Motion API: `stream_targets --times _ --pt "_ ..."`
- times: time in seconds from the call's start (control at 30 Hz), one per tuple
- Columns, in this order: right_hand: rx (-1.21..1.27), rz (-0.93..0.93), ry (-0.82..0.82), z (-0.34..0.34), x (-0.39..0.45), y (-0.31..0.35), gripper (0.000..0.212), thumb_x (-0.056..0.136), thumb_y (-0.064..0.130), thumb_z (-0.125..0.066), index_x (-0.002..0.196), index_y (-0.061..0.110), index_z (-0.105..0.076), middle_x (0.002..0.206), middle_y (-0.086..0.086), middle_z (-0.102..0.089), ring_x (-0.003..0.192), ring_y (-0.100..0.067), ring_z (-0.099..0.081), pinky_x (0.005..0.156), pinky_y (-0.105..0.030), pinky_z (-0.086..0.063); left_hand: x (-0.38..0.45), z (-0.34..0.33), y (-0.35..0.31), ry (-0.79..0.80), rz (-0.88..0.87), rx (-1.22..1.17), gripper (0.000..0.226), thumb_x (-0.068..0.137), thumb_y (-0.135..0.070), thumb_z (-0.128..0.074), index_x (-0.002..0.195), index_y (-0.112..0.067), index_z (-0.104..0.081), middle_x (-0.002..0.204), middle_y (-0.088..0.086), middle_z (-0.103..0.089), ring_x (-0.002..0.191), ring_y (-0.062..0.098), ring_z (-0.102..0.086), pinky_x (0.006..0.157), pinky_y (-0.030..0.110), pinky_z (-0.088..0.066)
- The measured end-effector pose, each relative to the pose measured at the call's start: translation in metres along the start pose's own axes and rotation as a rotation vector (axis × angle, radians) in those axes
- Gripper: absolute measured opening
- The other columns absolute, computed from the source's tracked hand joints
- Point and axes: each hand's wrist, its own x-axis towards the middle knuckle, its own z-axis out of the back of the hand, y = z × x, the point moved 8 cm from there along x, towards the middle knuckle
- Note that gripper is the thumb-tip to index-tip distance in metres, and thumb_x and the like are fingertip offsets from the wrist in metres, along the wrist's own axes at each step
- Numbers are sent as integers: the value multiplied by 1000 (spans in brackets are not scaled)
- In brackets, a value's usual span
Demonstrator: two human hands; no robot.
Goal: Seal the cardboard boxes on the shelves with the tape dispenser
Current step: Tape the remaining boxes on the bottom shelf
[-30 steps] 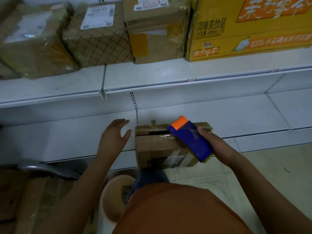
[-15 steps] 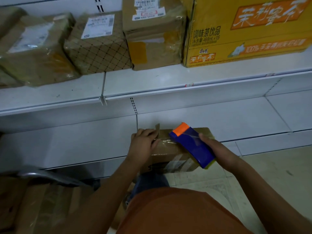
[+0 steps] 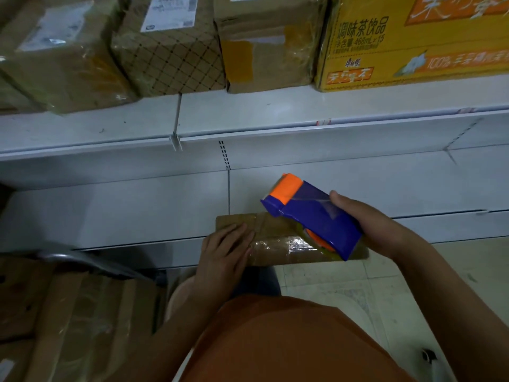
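From the head camera, a small cardboard box [image 3: 278,238] sits at the front edge of the lower shelf [image 3: 115,213], its near face wrapped in shiny clear tape. The left hand [image 3: 223,255] lies flat over the box's left end, its grip spread with fingers straight and pressed onto the top and the taped front corner. The right hand [image 3: 369,224] holds a blue tape dispenser [image 3: 316,219] with an orange front piece; its grip is curled round the rear of the body, thumb on top. The dispenser is tilted, orange end raised and pointing up-left, its lower rear corner down at the box's right end. An orange roll core shows underneath it; whether the dispenser actually touches the box there is hard to judge, as its body covers the spot.

On the upper shelf [image 3: 248,111] stand several taped brown parcels: a box with a diamond grid pattern [image 3: 170,51], a plain one with a yellow tape patch [image 3: 264,45] beside it, and a large yellow drinks carton [image 3: 413,42] with printed characters at the right. Lower left, flattened cardboard [image 3: 68,312] lies in shadow. An orange shirt [image 3: 289,343] fills the bottom of the view, above a pale tiled floor [image 3: 399,285].
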Motion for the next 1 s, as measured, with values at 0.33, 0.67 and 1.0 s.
stream_targets --times 0.33,0.67,1.0 --pt "-52 -62 -73 7 25 -17 101 47 86 -72 121 18 -64 111 -12 -72 101 -29 -70 95 -45 -53 29 6 -5 -10 334 -206 24 88 -35 -52 96 -21 -70 110 -6 -67 106 15 -56 93 40 -44" --pt "-175 -47 -22 -2 31 6 89 59 85 -63 115 17 -67 109 -11 -73 99 -28 -70 88 -40 -54 61 -16 -18 43 234 -139 17 84 -37 -67 96 -26 -69 111 -3 -59 112 19 -47 89 38 -36" --pt "-313 -55 -1 -14 38 15 83 72 85 -51 112 14 -67 100 -8 -74 92 -26 -71 81 -35 -55 39 -9 9 46 477 -335 47 76 -30 -80 103 -27 -41 113 -2 -52 105 11 -42 90 33 -42"
